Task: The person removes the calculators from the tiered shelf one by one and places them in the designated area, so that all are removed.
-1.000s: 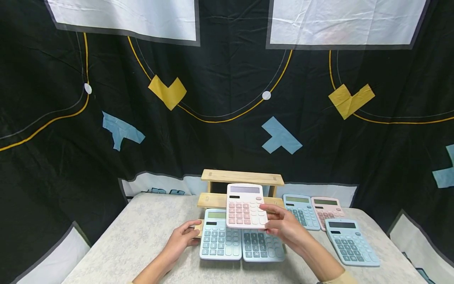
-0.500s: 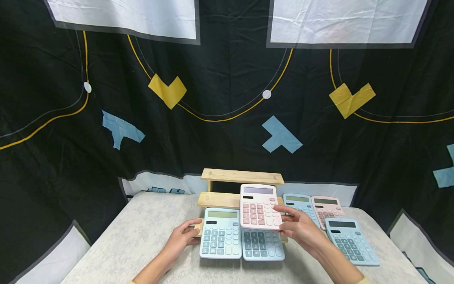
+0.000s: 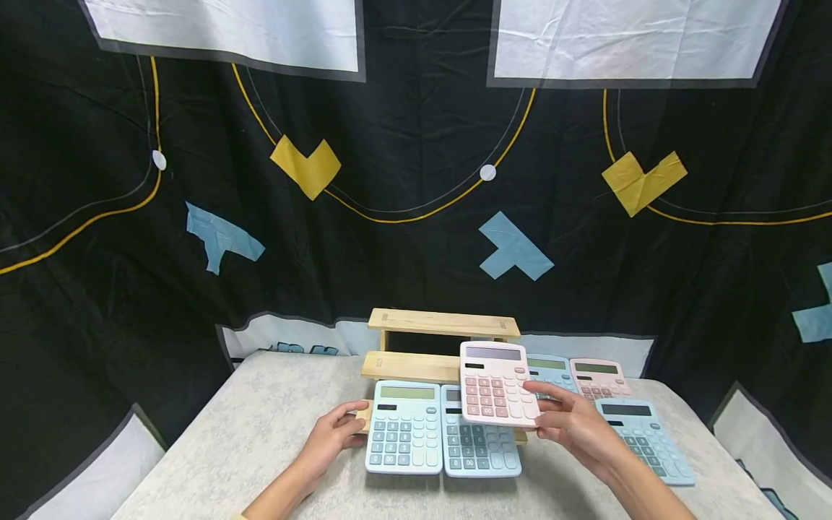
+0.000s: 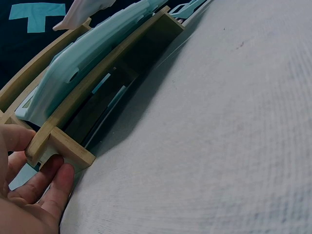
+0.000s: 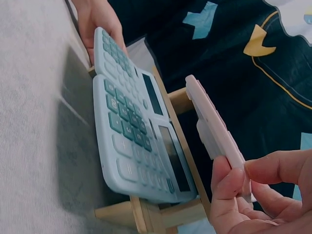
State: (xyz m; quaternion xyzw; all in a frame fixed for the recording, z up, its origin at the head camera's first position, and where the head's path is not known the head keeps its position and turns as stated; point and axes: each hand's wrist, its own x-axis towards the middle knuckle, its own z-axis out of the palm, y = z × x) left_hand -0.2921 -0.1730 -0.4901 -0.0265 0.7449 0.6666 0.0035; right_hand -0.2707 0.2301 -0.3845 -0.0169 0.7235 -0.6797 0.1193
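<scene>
My right hand (image 3: 578,430) pinches a pink calculator (image 3: 490,386) by its right edge, thumb on one face and fingers on the other. In the right wrist view the calculator is held apart from the rack, in the air. A stepped wooden rack (image 3: 409,367) stands behind and below it, and my left hand (image 3: 325,442) grips the left end of its lowest step. Two light blue calculators lean side by side on that step: the left one (image 3: 403,427) shows whole, while the right one (image 3: 481,451) is partly covered by the pink calculator in the head view.
To the right on the pale table (image 3: 234,433) lie a blue calculator (image 3: 546,365), a second pink calculator (image 3: 596,370) and another blue calculator (image 3: 640,433) nearer the front. A black patterned cloth (image 3: 416,267) hangs behind the table.
My right hand has carried the pink calculator rightward, from over the gap between the two blue calculators to above the right one. The left hand stays on the rack.
</scene>
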